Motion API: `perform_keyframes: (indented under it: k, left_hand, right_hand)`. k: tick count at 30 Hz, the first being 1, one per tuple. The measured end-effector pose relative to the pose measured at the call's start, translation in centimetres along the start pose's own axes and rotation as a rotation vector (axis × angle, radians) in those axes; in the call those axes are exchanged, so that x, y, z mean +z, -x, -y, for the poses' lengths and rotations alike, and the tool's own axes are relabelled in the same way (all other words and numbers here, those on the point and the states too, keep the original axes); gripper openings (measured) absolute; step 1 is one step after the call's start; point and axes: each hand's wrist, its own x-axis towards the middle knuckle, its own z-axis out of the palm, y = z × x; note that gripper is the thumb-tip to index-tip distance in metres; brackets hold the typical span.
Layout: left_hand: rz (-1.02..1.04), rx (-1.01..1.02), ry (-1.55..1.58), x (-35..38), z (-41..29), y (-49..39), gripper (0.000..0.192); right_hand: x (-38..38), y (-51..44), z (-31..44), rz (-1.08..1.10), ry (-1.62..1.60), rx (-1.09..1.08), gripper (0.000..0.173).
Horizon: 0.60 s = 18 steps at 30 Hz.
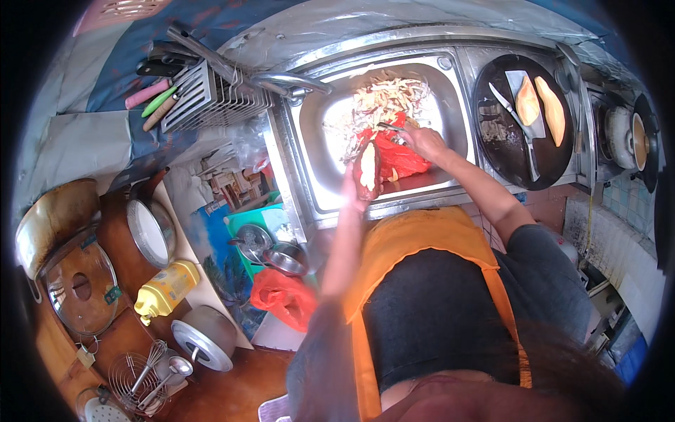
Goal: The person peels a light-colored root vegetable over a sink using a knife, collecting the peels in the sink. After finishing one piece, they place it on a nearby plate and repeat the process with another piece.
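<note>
Over the steel sink (463,126), my left hand (352,189) holds a partly peeled sweet potato (368,171), its pale flesh bare along the top. My right hand (422,141) grips a peeler (390,126) just above the sweet potato's far end; whether they touch I cannot tell. A red plastic bag (403,158) lies in the sink beneath my hands, and a heap of peelings (393,97) covers the far part of the basin. To the right, two peeled sweet potatoes (551,111) lie on a round dark chopping board (495,153), one resting on a cleaver blade (517,79). A knife (503,103) is beside them.
A faucet (295,84) reaches over the sink's left side, next to a wire rack (221,100) with knives. A pot (625,138) stands on the stove at far right. At left are a yellow bottle (169,287), a lidded pot (211,337) and another red bag (282,298).
</note>
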Motion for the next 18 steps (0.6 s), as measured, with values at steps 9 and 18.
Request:
perform_keyframes:
  k: [9, 18]
  left_hand:
    - [0.061, -0.084, -0.054, -1.8, 0.2, 0.0, 0.063]
    - [-0.122, -0.086, 0.248, -0.9, 0.0, -1.1, 0.052]
  right_hand:
    - [-0.7, -0.8, 0.0, 0.077, 0.258, -0.061, 0.025]
    - [1.1, 5.3, 4.8, -0.089, -0.059, -0.538, 0.011]
